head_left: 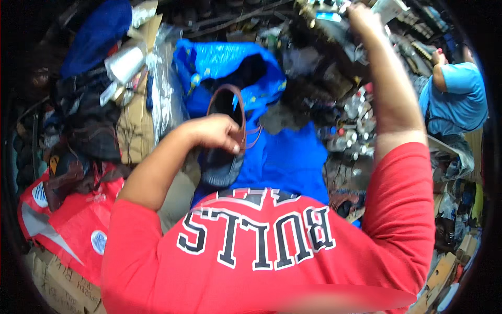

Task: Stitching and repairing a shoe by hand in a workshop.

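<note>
My left hand (215, 131) is closed on a shoe with a brown rim and strap (241, 112) and a dark lower part, held over my lap. A blue cloth (293, 154) covers my legs under it. Stretched far out to the upper right, my right hand (364, 20) is at a cluttered surface with small packets and a light box (389, 9). Its fingers are small and blurred there, so what they hold, if anything, cannot be made out.
A blue bag (209, 57) stands open ahead of me. Several small bottles (345, 138) cluster to the right, near a person in a light blue shirt (460, 91). On the left are cardboard (133, 131), a white roll (125, 65) and a red bag (78, 225).
</note>
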